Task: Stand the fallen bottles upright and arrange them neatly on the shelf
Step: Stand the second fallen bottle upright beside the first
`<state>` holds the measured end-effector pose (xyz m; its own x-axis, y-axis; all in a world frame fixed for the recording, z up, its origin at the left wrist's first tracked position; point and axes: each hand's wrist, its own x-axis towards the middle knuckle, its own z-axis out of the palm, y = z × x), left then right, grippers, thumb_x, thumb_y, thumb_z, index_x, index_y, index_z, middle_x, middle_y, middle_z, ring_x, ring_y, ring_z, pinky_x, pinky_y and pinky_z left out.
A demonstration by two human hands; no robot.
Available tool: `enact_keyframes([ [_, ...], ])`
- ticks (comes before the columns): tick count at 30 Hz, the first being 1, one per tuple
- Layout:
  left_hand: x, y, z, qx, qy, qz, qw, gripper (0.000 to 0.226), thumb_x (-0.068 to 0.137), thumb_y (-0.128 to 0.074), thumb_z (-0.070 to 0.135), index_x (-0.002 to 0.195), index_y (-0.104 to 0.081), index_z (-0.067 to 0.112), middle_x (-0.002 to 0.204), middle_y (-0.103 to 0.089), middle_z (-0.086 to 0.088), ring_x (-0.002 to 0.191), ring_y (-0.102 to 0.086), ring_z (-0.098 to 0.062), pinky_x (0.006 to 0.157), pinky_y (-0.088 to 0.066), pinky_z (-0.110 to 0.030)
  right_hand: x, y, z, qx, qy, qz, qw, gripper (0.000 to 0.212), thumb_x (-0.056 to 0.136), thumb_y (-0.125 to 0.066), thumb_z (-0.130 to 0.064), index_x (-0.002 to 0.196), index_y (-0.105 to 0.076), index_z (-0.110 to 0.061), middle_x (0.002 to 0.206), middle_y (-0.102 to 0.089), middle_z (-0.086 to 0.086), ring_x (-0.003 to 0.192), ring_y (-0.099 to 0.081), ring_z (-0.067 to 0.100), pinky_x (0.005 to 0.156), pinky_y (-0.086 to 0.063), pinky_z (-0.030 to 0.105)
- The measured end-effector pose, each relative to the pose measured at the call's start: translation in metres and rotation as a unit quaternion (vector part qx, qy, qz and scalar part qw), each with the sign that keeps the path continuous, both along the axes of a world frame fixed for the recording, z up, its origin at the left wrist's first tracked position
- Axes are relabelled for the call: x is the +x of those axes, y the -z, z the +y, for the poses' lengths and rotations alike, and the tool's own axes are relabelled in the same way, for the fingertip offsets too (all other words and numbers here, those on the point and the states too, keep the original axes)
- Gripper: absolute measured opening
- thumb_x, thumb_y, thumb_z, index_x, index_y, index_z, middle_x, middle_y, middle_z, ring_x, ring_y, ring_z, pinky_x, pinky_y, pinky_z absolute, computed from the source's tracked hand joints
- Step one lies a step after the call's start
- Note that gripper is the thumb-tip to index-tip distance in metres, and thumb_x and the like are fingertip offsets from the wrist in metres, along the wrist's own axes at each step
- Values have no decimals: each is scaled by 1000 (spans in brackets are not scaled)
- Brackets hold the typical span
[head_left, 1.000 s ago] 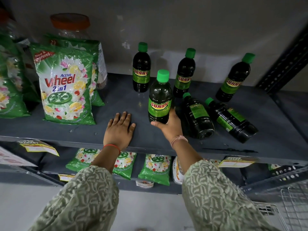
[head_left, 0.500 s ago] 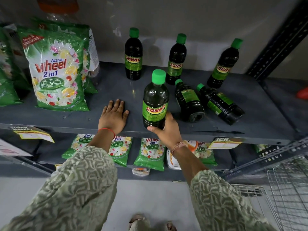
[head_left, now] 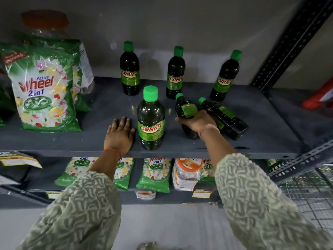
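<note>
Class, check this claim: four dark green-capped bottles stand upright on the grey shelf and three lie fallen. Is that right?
Not quite. The head view shows two fallen dark green-capped bottles, not three; the right hand is on one. Four do stand upright on the grey shelf.

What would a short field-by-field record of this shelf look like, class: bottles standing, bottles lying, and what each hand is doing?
standing bottles: four; three at the back, one at the front
fallen bottles: two, side by side, caps toward the back; nearer one, farther one
right hand: closed over the nearer fallen bottle
left hand: flat on the shelf, holding nothing
also on shelf: Wheel detergent packs at the left
task state: two bottles not yet stood up
</note>
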<state>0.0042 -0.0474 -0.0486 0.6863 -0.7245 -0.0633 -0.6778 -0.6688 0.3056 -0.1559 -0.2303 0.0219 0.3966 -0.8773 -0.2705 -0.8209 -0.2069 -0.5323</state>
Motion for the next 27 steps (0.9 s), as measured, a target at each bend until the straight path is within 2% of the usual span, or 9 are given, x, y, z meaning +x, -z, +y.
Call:
enact_keyframes([
  [2, -1, 2, 0, 6, -11, -5, 1000, 52, 97, -25, 31, 146, -15, 14, 158, -13, -5, 146, -7, -29, 119, -9, -43, 5, 9, -5, 21, 11, -20, 1000, 91, 55, -76, -59, 119, -49, -1, 117, -65, 15, 105, -61, 32, 85, -51, 35],
  [4, -1, 4, 0, 5, -15, -7, 1000, 52, 97, -24, 31, 146, -14, 15, 158, -12, -4, 146, -6, -28, 120, -9, -42, 8, 20, -1, -48, 31, -91, 994, 80, 59, -77, -51, 112, -50, 2, 113, -64, 19, 105, -59, 36, 83, -48, 37],
  [7, 0, 5, 0, 5, -16, -10, 1000, 52, 97, -24, 31, 146, -13, 17, 159, -12, -2, 146, -5, -27, 120, -9, -41, 8, 36, 14, -145, 34, -237, 960, 81, 63, -77, -48, 115, -43, 4, 116, -57, 21, 111, -48, 39, 92, -39, 44],
  [10, 1, 8, 1, 8, -15, -17, 1000, 52, 97, -24, 32, 147, -13, 19, 159, -11, -2, 146, -5, -27, 120, -10, -41, 12, 50, 26, -137, 24, -303, 943, 92, 63, -78, -46, 129, -35, 3, 126, -50, 19, 119, -38, 38, 104, -31, 47],
  [13, 2, 9, 1, 9, -14, -21, 1000, 52, 97, -24, 32, 147, -13, 20, 159, -11, -1, 146, -5, -26, 120, -10, -41, 14, 56, 22, -108, 28, -321, 940, 96, 60, -82, -40, 131, -33, 3, 129, -46, 21, 124, -38, 35, 108, -31, 45],
  [17, 2, 8, 1, 5, -14, -23, 1000, 52, 96, -25, 32, 146, -15, 20, 158, -13, -1, 146, -7, -27, 120, -11, -41, 8, 58, 20, -99, 21, -335, 937, 90, 59, -83, -22, 132, -34, -3, 129, -36, 16, 112, -45, 23, 93, -32, 18],
  [20, 0, 6, 1, 2, -16, -22, 1000, 52, 97, -25, 32, 146, -16, 19, 158, -14, -2, 146, -7, -27, 120, -11, -41, 8, 59, 19, -80, 10, -381, 921, 103, 58, -80, -20, 141, -21, -9, 136, -37, 15, 124, -41, 23, 107, -33, 31],
  [23, -1, 5, 2, -1, -13, -24, 1000, 52, 96, -26, 31, 146, -17, 18, 158, -17, -3, 146, -9, -27, 120, -13, -41, 14, 58, 22, -111, 16, -336, 935, 116, 54, -82, -42, 143, -15, -11, 143, -34, 16, 134, -29, 32, 112, -23, 52],
  [27, -1, 5, 2, -2, -15, -22, 1000, 52, 96, -26, 31, 146, -18, 18, 158, -17, -3, 146, -9, -27, 120, -14, -41, 11, 57, 19, -109, 4, -350, 930, 101, 57, -83, -20, 138, -25, -8, 132, -43, 16, 125, -39, 31, 107, -33, 39],
])
